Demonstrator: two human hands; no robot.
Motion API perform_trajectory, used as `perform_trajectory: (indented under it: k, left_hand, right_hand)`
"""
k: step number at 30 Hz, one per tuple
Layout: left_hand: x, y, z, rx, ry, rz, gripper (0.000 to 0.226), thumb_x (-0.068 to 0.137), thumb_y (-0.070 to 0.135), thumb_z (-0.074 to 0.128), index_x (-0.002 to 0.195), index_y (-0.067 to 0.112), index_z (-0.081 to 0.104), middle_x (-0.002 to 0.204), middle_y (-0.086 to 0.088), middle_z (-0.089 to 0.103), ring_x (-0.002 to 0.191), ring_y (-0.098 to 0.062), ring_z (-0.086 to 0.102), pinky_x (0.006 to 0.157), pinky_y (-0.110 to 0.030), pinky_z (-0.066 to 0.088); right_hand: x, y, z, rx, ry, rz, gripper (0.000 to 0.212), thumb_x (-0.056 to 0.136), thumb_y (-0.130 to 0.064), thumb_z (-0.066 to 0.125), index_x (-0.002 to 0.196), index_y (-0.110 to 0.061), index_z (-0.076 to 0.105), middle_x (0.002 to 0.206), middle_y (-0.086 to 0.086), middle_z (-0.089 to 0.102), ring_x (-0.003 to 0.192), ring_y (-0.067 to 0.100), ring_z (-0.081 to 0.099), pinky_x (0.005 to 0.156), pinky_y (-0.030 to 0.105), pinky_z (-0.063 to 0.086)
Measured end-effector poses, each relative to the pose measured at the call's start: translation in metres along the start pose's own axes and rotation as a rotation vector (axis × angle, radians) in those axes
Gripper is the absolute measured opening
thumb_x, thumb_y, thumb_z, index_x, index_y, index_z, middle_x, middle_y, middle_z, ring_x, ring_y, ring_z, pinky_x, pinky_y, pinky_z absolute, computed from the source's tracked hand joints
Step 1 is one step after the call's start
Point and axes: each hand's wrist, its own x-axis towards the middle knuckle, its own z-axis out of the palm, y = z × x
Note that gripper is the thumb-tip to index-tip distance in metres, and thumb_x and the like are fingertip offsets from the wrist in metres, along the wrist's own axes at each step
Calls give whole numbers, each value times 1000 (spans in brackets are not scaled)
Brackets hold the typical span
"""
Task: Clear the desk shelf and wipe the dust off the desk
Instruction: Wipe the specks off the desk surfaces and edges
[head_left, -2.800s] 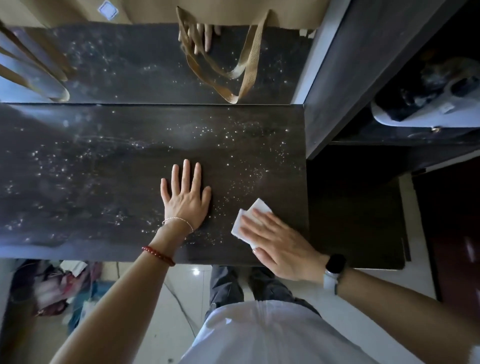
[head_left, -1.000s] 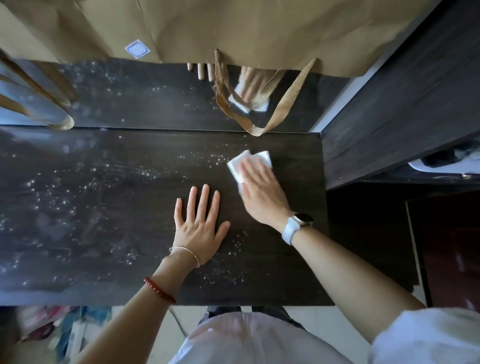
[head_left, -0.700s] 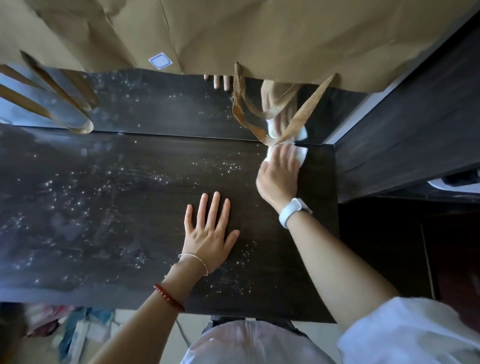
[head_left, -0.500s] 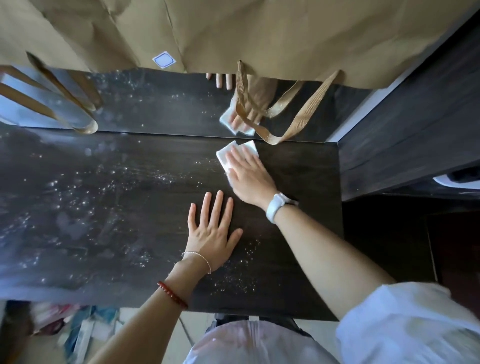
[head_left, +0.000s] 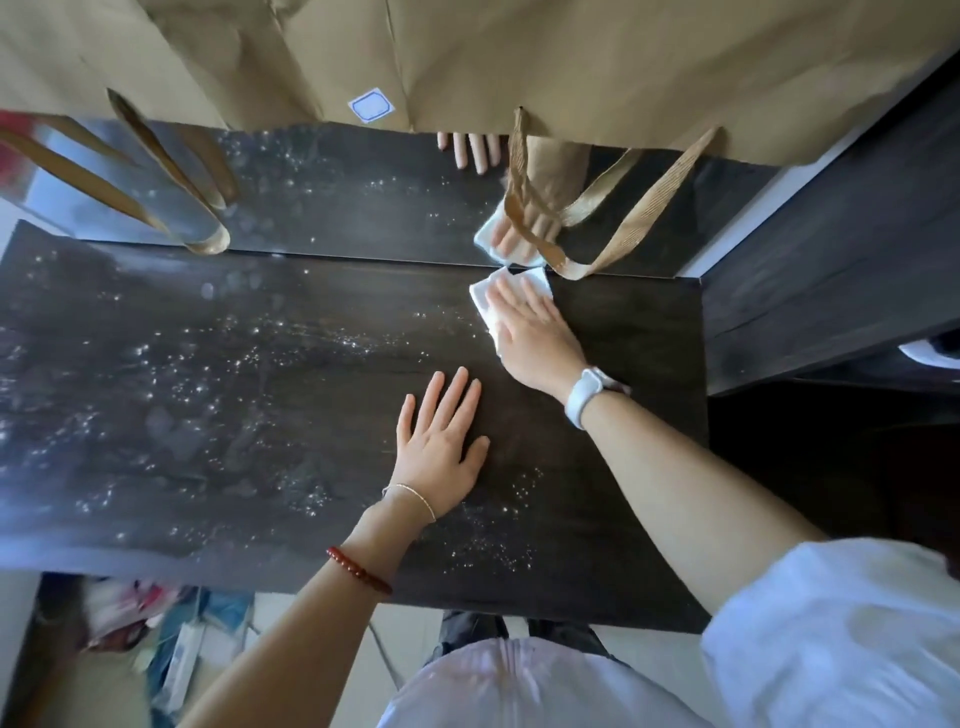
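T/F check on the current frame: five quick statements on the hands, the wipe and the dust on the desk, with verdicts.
1. The right hand presses a white wipe flat on the desk. True.
2. The left hand grips a spray bottle. False: it lies flat on the desk, fingers straight, holding nothing.
3. The wipe is near the desk's far edge. True.
4. Dust specks are thickest to the right of the wipe. False: that strip looks clean; most specks lie to the left.
5. A white-strapped watch is on the right wrist. True.
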Motion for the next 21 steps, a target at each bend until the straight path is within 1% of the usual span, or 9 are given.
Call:
perform_trajectory:
  k: [3,5,7,9,11,13,15,18,21]
  left_hand:
    - [-2,-10,-6,54,12,61,56,94,25,38,145,24,14,154,8,1,142,-16,-3,113,-35,-5]
    - [-5,-16,-9,101,51,102,50,91,26,37,141,20,30,152,0,20,141,-22,16,113,-41,12]
    - [-8,-21,-12,74,97,89,50,86,30,34,133,18,44,146,-5,37,135,-27,31,108,-46,25]
    - [-12,-25,-12,53,107,35,49,84,30,38,132,20,46,145,-6,37,136,-27,30,107,-46,25]
    - [-18,-28,-12,45,124,-13,49,86,31,40,135,23,42,148,-6,32,138,-25,24,109,-45,22]
    - [-23,-30,-10,55,107,-47,47,92,31,43,139,27,34,152,-3,22,141,-23,15,111,-43,15]
    - [-25,-30,-9,86,69,-69,50,94,34,42,142,32,25,154,0,13,142,-20,6,113,-40,8]
    - [-27,-31,-9,99,67,-86,51,94,37,39,142,36,20,155,2,8,142,-19,3,113,-39,6]
    - [-27,-33,-7,117,55,-82,51,95,39,36,142,37,18,155,3,6,142,-19,1,112,-40,4]
  right_hand:
    - [-24,49,-7,-92,116,-9,47,80,1,43,126,-8,39,128,21,46,118,43,42,105,50,28]
    - [-43,66,-9,-97,125,99,49,82,0,43,130,-2,37,134,25,43,123,46,39,107,51,27]
    - [-69,50,-1,-85,88,30,46,85,-4,36,131,-2,39,136,22,43,126,43,38,109,49,25]
    - [-110,18,17,-45,-13,-178,48,88,-12,32,135,-8,40,141,16,42,132,37,34,111,45,21]
    - [-153,-5,26,-5,-137,-354,53,89,-22,32,141,-16,32,151,7,29,141,28,19,115,40,11]
    - [-162,5,26,-40,-147,-453,53,89,-24,36,141,-15,33,150,6,29,140,26,20,115,36,11]
    - [-138,31,21,-62,-45,-321,48,89,-21,37,136,-8,41,144,14,38,135,31,31,115,39,18]
    - [-86,62,4,-71,94,82,53,90,-25,23,135,-1,39,143,22,38,133,39,32,112,51,23]
    - [-92,24,21,-64,161,108,49,91,-21,24,136,-6,33,141,22,38,131,38,33,110,49,23]
